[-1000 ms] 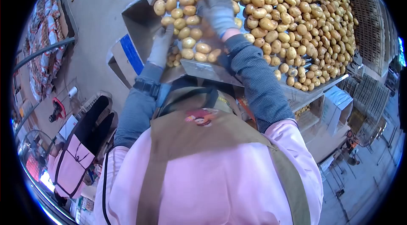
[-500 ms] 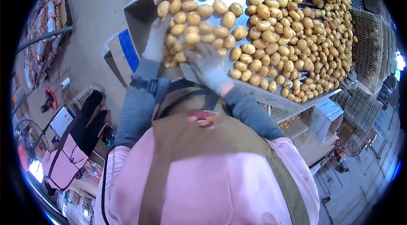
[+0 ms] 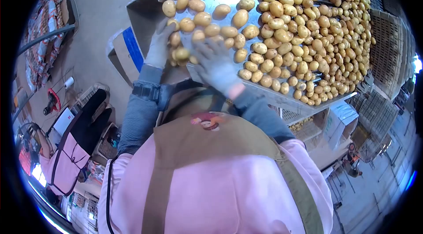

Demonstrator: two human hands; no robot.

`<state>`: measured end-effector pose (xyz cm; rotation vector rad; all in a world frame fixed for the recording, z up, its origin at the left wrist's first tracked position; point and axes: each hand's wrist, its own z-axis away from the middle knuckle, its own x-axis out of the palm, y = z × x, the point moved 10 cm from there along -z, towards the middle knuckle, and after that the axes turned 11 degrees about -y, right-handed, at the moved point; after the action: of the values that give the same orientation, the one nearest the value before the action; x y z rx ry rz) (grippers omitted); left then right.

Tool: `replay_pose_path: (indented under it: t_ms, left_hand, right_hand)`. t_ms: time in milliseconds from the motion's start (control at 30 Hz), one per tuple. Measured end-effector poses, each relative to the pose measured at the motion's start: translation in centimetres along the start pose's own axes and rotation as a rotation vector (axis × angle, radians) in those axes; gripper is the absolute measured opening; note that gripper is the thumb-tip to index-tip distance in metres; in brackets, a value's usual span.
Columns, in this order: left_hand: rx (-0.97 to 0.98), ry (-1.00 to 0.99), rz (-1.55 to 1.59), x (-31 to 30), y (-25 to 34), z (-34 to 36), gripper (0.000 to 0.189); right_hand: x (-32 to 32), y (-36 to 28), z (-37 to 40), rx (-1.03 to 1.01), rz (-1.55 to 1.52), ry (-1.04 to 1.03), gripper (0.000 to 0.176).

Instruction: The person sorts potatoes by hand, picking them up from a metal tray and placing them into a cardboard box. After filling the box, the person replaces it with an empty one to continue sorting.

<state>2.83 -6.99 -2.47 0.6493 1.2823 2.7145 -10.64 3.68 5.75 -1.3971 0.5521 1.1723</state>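
Many yellow-brown potatoes (image 3: 282, 35) lie on a shiny metal table (image 3: 229, 0). My left hand (image 3: 158, 44), in a pale glove, is at the table's left edge beside several potatoes, its fingers stretched upward and apart from a grip. My right hand (image 3: 216, 62), also gloved, lies over the near edge with fingers spread, touching potatoes; it is somewhat blurred by motion. Between the two hands a small cluster of potatoes (image 3: 179, 53) sits at the near-left corner, partly blurred.
A cardboard box with a blue stripe (image 3: 132, 46) is left of the table. Stacked plastic crates (image 3: 387, 53) stand at the right. Filled sacks (image 3: 44, 35) lie at the far left. Another person in pink (image 3: 70, 163) is at lower left.
Fewer potatoes lie between and above my hands, and more bare metal shows. My right hand has shifted slightly left. The other person at the lower left has changed posture.
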Motion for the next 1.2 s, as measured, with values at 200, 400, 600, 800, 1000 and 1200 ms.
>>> replay_pose_path:
  t_ms: [200, 400, 600, 800, 1000, 1200]
  left_hand:
    - [0.257, 0.280, -0.621, 0.3, 5.3, 0.9, 0.046]
    - [0.416, -0.153, -1.676, 12.0, 4.0, -1.6, 0.051]
    - [0.288, -0.310, -1.710, 13.0, 2.9, -6.5, 0.055]
    - [0.298, -0.099, -0.875, 12.5, 8.2, -4.3, 0.053]
    - [0.622, -0.713, -1.260, 26.9, 6.0, 2.6, 0.060]
    - [0.981, -0.834, -1.824, 36.0, 2.7, -3.7, 0.059]
  right_hand:
    - [-3.8, 6.8, 8.9, 0.433, 0.199, 0.093, 0.040]
    - [-3.7, 7.3, 3.4, 0.226, -0.094, 0.077, 0.032]
    - [-5.4, 15.6, -3.2, 0.498, 0.048, 0.040, 0.032]
    - [-9.0, 15.3, 0.0, 0.527, -0.921, 0.429, 0.042]
    - [-8.3, 11.5, 11.4, 0.455, -1.282, 0.652, 0.045]
    - [-11.1, 21.0, 20.7, 0.852, -0.890, 0.925, 0.039]
